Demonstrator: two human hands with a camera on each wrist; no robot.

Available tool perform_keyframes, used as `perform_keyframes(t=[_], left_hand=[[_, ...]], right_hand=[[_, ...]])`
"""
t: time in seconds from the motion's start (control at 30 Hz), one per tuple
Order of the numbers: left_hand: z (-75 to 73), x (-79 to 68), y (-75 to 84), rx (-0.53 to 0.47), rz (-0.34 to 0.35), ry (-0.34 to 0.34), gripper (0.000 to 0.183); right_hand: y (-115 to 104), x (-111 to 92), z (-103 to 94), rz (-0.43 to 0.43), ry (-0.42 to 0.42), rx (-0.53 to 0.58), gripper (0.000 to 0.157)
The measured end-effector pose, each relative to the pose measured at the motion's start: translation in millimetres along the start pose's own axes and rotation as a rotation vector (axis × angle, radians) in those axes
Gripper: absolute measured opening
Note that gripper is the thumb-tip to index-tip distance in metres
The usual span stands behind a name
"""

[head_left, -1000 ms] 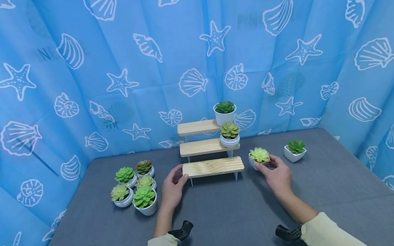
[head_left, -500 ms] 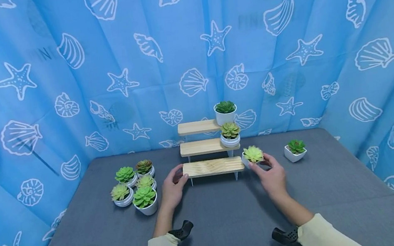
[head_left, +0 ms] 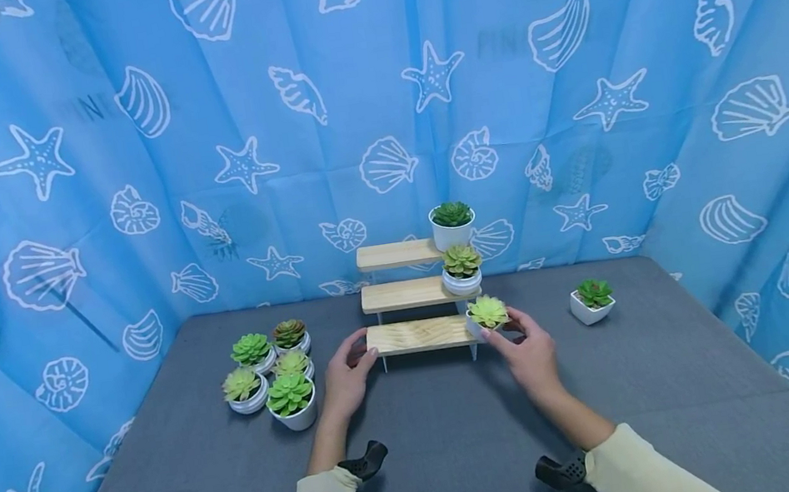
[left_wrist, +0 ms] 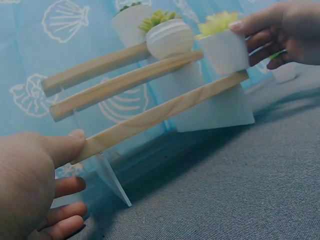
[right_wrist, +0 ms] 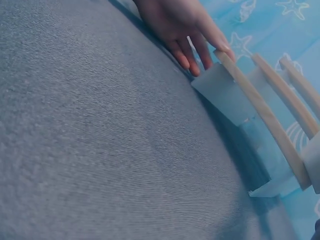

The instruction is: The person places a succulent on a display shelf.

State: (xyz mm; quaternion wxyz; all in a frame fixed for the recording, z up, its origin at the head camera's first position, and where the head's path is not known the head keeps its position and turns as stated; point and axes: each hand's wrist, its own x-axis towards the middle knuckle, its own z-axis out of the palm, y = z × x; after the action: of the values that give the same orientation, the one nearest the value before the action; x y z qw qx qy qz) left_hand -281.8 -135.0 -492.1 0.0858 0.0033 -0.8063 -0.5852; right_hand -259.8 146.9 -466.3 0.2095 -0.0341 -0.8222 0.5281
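A three-step display stand with wooden shelves (head_left: 415, 335) stands mid-table. My left hand (head_left: 344, 381) holds the left end of its lowest shelf, thumb at the front corner; the other fingers hang below the board in the left wrist view. In my right hand (head_left: 533, 354) I pinch a white pot with a yellow-green succulent (head_left: 486, 313), at the right end of that lowest shelf. In the left wrist view the pot (left_wrist: 225, 52) appears upright, its base close over the board. A succulent in a ribbed white pot (head_left: 460, 270) sits on the middle shelf, a dark green one (head_left: 452, 225) on the top.
Several potted succulents (head_left: 291, 399) cluster on the grey tablecloth (head_left: 439, 458) left of my left hand. One small succulent in a square white pot (head_left: 591, 301) stands to the right. A blue shell-print curtain (head_left: 374, 97) hangs behind the table.
My right hand has carried the yellow-green succulent leftward, from beside the stand to over the lowest shelf's right end. The left hand has stayed at the shelf's left end.
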Motion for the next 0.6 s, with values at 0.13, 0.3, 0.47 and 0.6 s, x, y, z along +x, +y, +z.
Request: perform_keyframes(t=[0.13, 0.3, 0.47, 0.6], left_hand=[[0.0, 0.1, -0.5, 0.001, -0.002, -0.002, 0.046], [-0.2, -0.3, -0.8, 0.003, 0.009, -0.005, 0.046], [-0.2, -0.5, -0.3, 0.002, 0.016, -0.003, 0.046], [0.2, -0.7, 0.4, 0.003, 0.008, -0.001, 0.045]], right_hand=[[-0.7, 1.2, 1.2, 0.000, -0.017, 0.038, 0.056], [-0.7, 2.2, 2.1, 0.004, -0.030, 0.069, 0.053], [-1.0, 4.1, 4.2, -0.043, -0.038, 0.012, 0.052], [-1.1, 4.9, 7.0, -0.080, -0.042, -0.070, 0.052]])
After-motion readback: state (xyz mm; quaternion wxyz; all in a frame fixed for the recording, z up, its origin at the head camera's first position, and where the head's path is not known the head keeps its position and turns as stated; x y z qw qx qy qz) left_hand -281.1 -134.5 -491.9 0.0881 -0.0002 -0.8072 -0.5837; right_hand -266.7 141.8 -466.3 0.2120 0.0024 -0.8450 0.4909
